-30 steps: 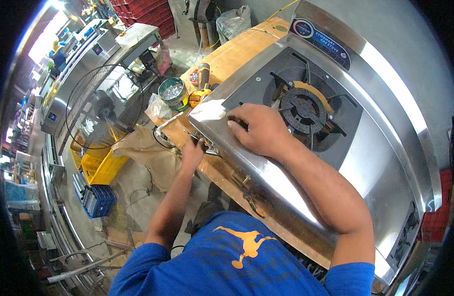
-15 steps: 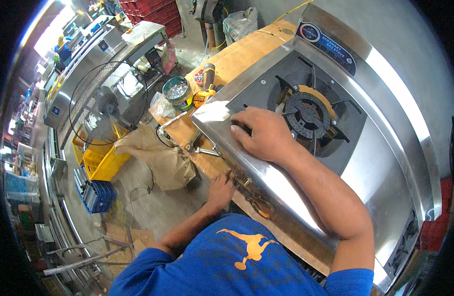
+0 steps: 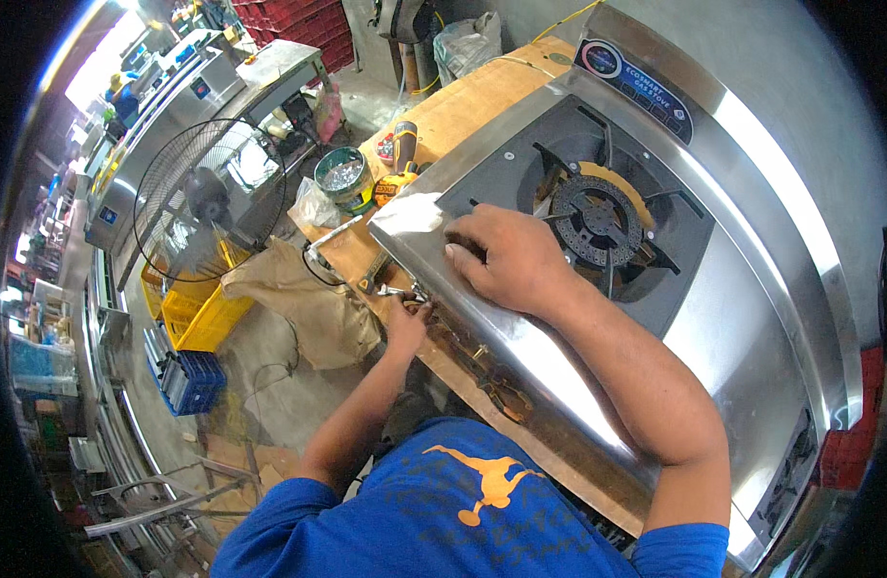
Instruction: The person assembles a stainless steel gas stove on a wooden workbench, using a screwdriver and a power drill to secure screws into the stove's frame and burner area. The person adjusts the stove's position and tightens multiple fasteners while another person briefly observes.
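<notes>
A steel gas stove (image 3: pixel 752 337) with a round black burner (image 3: pixel 598 223) lies before me, its front edge toward my body. My right hand (image 3: pixel 511 255) rests on the steel top beside the burner plate, fingers curled in; I see nothing in them, though the palm is hidden. My left hand (image 3: pixel 407 323) is below the stove's front left corner, its fingers closed at a silver wrench (image 3: pixel 393 291) on the wooden board. A small brass fitting (image 3: pixel 480 353) sticks out at the stove's front, and pliers with orange-and-black handles (image 3: pixel 506 397) lie below it.
Farther along the wooden board (image 3: pixel 506 85) stand a yellow-and-black cordless drill (image 3: pixel 397 173) and a tub of small metal parts (image 3: pixel 345 178). To the left are a standing fan (image 3: pixel 209 197), a yellow crate (image 3: pixel 208 318), a blue basket (image 3: pixel 201 382) and a brown cloth (image 3: pixel 304 303).
My left hand has moved away from the stove's front, left and farther forward, to the wrench. My right hand stays in place on the stove top.
</notes>
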The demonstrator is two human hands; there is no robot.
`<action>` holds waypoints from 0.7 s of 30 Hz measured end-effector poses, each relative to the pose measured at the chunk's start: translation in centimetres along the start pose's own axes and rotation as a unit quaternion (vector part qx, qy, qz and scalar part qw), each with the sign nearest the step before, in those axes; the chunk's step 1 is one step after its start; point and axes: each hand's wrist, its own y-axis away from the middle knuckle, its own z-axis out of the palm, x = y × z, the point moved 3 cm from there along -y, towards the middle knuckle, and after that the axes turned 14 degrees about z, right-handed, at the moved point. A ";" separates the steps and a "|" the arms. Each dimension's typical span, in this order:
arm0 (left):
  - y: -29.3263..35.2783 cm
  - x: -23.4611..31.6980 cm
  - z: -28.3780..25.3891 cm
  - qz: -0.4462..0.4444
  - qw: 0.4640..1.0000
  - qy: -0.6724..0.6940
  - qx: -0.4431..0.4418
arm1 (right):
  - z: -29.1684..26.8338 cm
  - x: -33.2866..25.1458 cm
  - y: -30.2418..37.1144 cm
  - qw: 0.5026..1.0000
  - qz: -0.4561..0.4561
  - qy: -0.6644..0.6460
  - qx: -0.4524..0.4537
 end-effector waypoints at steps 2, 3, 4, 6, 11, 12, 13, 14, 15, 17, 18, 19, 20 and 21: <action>-0.2 -2.2 1.0 -0.050 0.984 0.166 0.032 | -0.1 0.0 0.1 1.000 -0.004 -0.001 0.004; -0.1 -2.9 1.2 -0.023 0.992 0.117 0.027 | -0.1 0.0 0.1 1.000 -0.005 0.002 0.005; 0.0 -3.5 1.2 0.005 0.997 0.069 0.023 | -0.1 0.0 0.1 1.000 -0.006 -0.001 0.004; 0.4 -4.1 1.1 0.006 0.998 0.053 0.026 | -0.1 0.0 0.1 1.000 -0.006 -0.002 0.003; 1.5 -3.2 -0.5 -0.157 0.949 0.270 0.035 | -0.1 0.1 0.0 1.000 -0.005 -0.004 -0.005; 1.1 -2.6 -1.0 -0.149 0.951 0.269 0.026 | 0.0 0.1 0.0 1.000 -0.003 -0.002 -0.010; 0.4 -2.2 -1.9 -0.140 0.954 0.266 0.017 | 0.0 0.1 0.0 1.000 -0.002 -0.004 -0.010; -0.3 -1.9 -2.4 -0.130 0.956 0.264 0.008 | 0.1 0.1 0.0 1.000 -0.002 -0.005 -0.010; -0.9 -1.7 -2.9 -0.131 0.958 0.253 0.014 | 0.1 0.1 0.0 1.000 -0.002 -0.005 -0.009; -1.7 -1.5 -3.0 -0.189 0.919 0.343 -0.034 | 0.1 0.1 0.0 1.000 -0.012 -0.010 0.009; -1.9 -1.6 -3.1 -0.239 0.901 0.359 -0.045 | 0.1 0.1 0.0 1.000 -0.017 -0.012 0.017; -1.9 -1.4 -3.0 -0.265 0.888 0.368 -0.076 | 0.1 0.1 0.0 1.000 -0.014 -0.012 0.012; -1.9 -1.2 -3.1 -0.264 0.879 0.390 -0.072 | 0.2 0.2 0.0 1.000 -0.011 -0.011 0.007; -2.0 -1.1 -3.1 -0.281 0.874 0.393 -0.057 | 0.2 0.2 0.0 1.000 -0.011 -0.013 0.008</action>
